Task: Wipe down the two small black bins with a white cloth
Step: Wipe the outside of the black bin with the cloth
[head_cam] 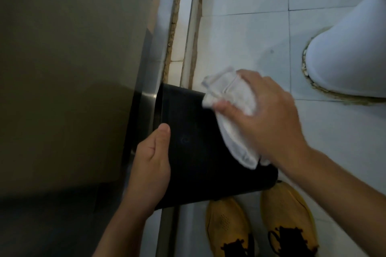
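Observation:
One small black bin (194, 148) is held up in front of me, tilted on its side with one end pointing away towards the wall. My left hand (150, 165) holds its left side, thumb lying along the wall of the bin. My right hand (265, 119) grips a crumpled white cloth (231, 115) and presses it against the bin's upper right side. Only this one bin is in view.
A dark glass panel with a metal frame (150, 69) stands at the left. The floor is pale tiles (250, 27). A white toilet base (351, 60) sits at the right. My yellow shoes (261, 225) are below the bin.

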The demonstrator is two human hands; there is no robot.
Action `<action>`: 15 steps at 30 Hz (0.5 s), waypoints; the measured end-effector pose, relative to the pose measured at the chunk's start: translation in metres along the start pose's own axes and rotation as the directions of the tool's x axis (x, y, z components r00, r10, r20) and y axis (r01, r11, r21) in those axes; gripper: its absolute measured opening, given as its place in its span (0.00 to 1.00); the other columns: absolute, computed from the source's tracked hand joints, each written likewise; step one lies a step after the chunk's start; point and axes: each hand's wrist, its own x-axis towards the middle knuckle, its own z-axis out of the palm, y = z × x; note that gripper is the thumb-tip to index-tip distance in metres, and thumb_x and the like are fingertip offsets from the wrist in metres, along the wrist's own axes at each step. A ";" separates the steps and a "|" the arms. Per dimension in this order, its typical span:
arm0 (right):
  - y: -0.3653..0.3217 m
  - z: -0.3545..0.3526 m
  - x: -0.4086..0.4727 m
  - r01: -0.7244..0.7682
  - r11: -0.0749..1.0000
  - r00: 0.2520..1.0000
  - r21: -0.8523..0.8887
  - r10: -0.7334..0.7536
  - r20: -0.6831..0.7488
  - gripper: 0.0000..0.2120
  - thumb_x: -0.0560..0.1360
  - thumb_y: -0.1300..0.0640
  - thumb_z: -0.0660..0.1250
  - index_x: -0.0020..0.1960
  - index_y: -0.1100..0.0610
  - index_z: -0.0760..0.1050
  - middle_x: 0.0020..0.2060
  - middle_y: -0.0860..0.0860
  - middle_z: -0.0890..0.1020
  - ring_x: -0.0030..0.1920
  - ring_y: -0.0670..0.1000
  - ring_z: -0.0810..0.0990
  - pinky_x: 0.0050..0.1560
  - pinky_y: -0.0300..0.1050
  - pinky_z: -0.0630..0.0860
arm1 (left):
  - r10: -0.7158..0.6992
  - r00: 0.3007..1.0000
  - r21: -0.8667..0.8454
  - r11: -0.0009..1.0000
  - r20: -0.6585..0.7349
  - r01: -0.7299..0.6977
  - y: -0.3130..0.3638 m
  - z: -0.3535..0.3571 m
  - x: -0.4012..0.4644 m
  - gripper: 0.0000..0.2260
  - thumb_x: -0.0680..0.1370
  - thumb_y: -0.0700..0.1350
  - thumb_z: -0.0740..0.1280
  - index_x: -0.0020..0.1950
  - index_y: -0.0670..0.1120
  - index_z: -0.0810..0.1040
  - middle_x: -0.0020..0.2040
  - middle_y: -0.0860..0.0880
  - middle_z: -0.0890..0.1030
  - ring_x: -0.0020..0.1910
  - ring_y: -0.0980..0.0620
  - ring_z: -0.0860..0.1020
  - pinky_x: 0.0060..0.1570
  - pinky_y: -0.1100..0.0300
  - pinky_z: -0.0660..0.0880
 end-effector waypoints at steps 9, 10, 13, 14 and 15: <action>-0.004 0.037 -0.010 0.319 0.894 0.946 -0.314 -0.321 0.046 0.38 0.72 0.26 0.62 0.70 0.51 0.73 0.50 0.53 0.78 0.47 0.54 0.75 0.48 0.47 0.63 | 0.008 1.000 -0.003 1.000 0.002 -0.008 -0.008 -0.001 0.003 0.22 0.81 0.55 0.53 0.45 0.40 0.78 0.39 0.45 0.80 0.37 0.51 0.80 0.33 0.63 0.76; -0.004 0.036 0.006 0.246 0.921 0.969 -0.303 -0.244 0.045 0.37 0.72 0.25 0.60 0.70 0.49 0.72 0.50 0.52 0.77 0.47 0.54 0.75 0.48 0.47 0.64 | 0.011 1.000 -0.010 1.000 0.010 -0.010 -0.007 -0.001 0.002 0.22 0.82 0.55 0.53 0.45 0.41 0.79 0.39 0.46 0.80 0.38 0.53 0.81 0.34 0.63 0.77; 0.010 0.031 0.060 -0.029 0.960 0.999 -0.278 0.038 0.027 0.34 0.71 0.23 0.58 0.66 0.45 0.71 0.48 0.49 0.75 0.49 0.53 0.76 0.49 0.49 0.66 | 0.040 0.999 0.000 0.999 0.010 -0.041 -0.004 -0.001 -0.002 0.22 0.80 0.56 0.53 0.40 0.43 0.77 0.35 0.46 0.78 0.34 0.50 0.78 0.32 0.61 0.75; 0.017 0.025 0.072 -0.081 0.962 0.996 -0.263 0.086 0.010 0.33 0.71 0.24 0.59 0.65 0.45 0.72 0.48 0.48 0.74 0.49 0.54 0.76 0.49 0.49 0.66 | 0.044 0.999 0.008 0.999 0.002 -0.044 -0.003 0.000 -0.003 0.22 0.79 0.57 0.53 0.37 0.44 0.75 0.32 0.47 0.76 0.31 0.51 0.75 0.30 0.62 0.72; 0.022 0.017 0.079 -0.119 0.970 0.993 -0.212 0.120 -0.008 0.33 0.71 0.24 0.61 0.66 0.46 0.72 0.48 0.48 0.75 0.49 0.53 0.76 0.49 0.48 0.67 | 0.046 0.999 0.010 0.999 -0.007 -0.046 -0.002 0.000 -0.005 0.21 0.79 0.56 0.53 0.35 0.45 0.74 0.30 0.49 0.74 0.29 0.53 0.73 0.29 0.63 0.70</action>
